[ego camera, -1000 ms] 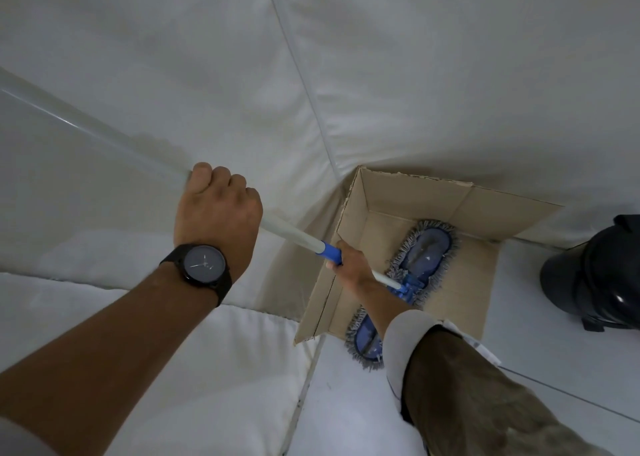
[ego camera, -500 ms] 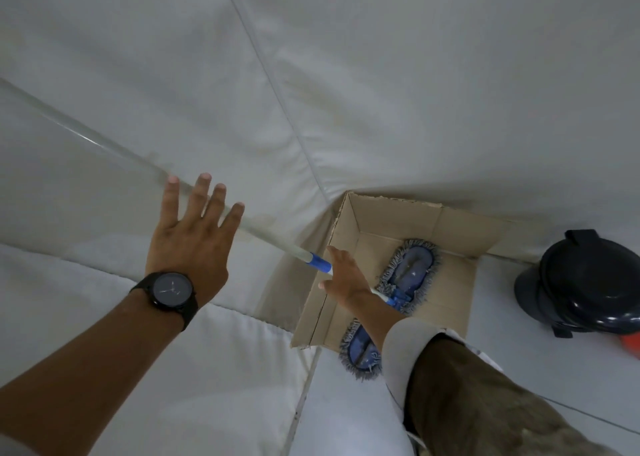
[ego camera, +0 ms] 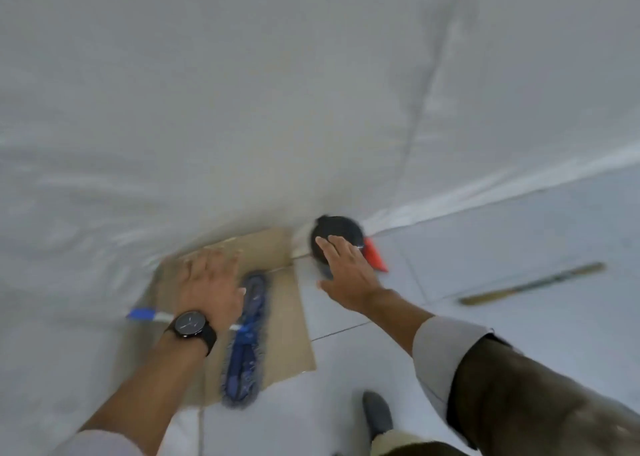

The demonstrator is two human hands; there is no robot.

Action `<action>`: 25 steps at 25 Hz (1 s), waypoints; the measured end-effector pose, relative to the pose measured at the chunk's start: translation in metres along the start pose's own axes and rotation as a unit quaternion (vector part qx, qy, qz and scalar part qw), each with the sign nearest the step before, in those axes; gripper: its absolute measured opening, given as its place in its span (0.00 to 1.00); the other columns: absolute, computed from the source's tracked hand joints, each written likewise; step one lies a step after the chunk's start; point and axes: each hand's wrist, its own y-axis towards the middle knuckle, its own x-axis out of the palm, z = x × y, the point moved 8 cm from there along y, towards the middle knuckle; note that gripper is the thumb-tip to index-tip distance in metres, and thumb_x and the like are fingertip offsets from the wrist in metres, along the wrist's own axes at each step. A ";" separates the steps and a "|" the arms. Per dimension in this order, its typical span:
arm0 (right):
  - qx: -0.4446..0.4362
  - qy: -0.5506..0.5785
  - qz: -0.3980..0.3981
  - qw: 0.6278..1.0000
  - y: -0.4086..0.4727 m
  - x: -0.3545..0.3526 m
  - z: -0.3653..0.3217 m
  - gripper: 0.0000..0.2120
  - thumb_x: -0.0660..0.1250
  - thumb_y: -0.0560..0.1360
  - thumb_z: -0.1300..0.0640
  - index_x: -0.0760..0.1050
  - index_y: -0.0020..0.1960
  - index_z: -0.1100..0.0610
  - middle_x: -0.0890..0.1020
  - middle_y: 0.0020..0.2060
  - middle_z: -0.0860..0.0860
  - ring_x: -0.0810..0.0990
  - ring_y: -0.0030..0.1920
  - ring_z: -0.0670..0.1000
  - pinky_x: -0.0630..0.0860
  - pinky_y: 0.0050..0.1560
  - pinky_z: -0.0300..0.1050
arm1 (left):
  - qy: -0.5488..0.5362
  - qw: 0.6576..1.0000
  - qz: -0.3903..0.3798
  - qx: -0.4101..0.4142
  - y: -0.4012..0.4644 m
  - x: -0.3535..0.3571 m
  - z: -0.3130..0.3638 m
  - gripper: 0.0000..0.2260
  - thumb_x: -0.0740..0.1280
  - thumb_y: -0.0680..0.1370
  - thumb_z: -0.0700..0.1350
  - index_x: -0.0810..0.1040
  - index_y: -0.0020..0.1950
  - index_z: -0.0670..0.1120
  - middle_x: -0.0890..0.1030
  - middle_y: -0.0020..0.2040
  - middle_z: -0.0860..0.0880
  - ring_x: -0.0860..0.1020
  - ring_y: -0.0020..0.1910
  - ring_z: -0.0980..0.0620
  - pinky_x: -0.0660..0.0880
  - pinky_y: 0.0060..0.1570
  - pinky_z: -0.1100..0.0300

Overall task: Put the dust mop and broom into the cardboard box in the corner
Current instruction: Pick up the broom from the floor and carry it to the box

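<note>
- Both hands have let go of the dust mop's handle since the earlier frames, when the left one was wrapped round the pole and the right one pinched it near the blue collar; the camera has also swung rightward, bringing more floor into sight.
- Head view, left hand [ego camera: 207, 282]: fingers spread and flat, grasping nothing, hovering above the cardboard box [ego camera: 277, 248], with a black wristwatch [ego camera: 189, 324] on its wrist.
- Head view, right hand [ego camera: 346, 272]: likewise splayed and empty, stretched forward over the floor with a dark round bin [ego camera: 337, 237] just past its fingertips and a red dustpan-like piece [ego camera: 375, 258] beside that.
- Dust mop [ego camera: 247, 334]: its blue fringed head lies in the box, directly under and just right of the left hand, one end poking over the near edge; the handle's blue collar runs out leftward beneath the left wrist.
- Broom: what I take to be its handle [ego camera: 533, 284], a long thin pale stick, lies flat on the tiles, well apart from the box, off to the right and beyond the right hand. The picture is blurred and no bristle head shows, so I cannot be sure.
- Its long axis runs left-near to right-far, roughly crosswise to the outstretched right forearm.
- The right hand is clearly the nearer one, so fetching the stick probably falls to it, with a step or a reach further right.
</note>
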 end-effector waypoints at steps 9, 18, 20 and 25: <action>0.267 -0.032 0.101 0.958 -0.250 -0.223 0.407 0.44 0.73 0.74 0.51 0.51 0.80 0.50 0.58 0.79 0.57 0.57 0.78 0.59 0.59 0.78 0.56 | -0.050 0.979 -0.029 0.198 0.050 -0.036 0.477 0.29 0.69 0.70 0.54 0.72 0.71 0.51 0.77 0.67 0.47 0.72 0.66 0.42 0.74 0.59 0.44; 0.310 -0.163 -0.055 0.935 -0.326 -0.340 0.730 0.42 0.73 0.74 0.51 0.53 0.80 0.53 0.62 0.78 0.60 0.60 0.77 0.61 0.62 0.76 0.58 | -0.149 0.956 -0.154 0.202 0.097 0.024 0.797 0.29 0.63 0.75 0.55 0.64 0.76 0.53 0.73 0.71 0.50 0.70 0.68 0.45 0.73 0.60 0.49; 0.298 -0.183 -0.088 0.933 -0.304 -0.346 0.796 0.41 0.72 0.75 0.50 0.54 0.80 0.53 0.63 0.77 0.59 0.61 0.77 0.61 0.62 0.75 0.57 | -0.169 0.951 -0.160 0.204 0.134 0.047 0.858 0.29 0.63 0.76 0.55 0.63 0.77 0.52 0.73 0.71 0.50 0.70 0.68 0.45 0.72 0.60 0.50; 0.256 -0.202 -0.171 0.930 -0.234 -0.313 0.985 0.39 0.71 0.76 0.50 0.55 0.80 0.52 0.63 0.77 0.58 0.62 0.76 0.60 0.62 0.76 0.55 | -0.196 0.939 -0.217 0.179 0.248 0.154 1.022 0.30 0.62 0.77 0.56 0.60 0.78 0.50 0.71 0.73 0.47 0.69 0.68 0.42 0.73 0.61 0.47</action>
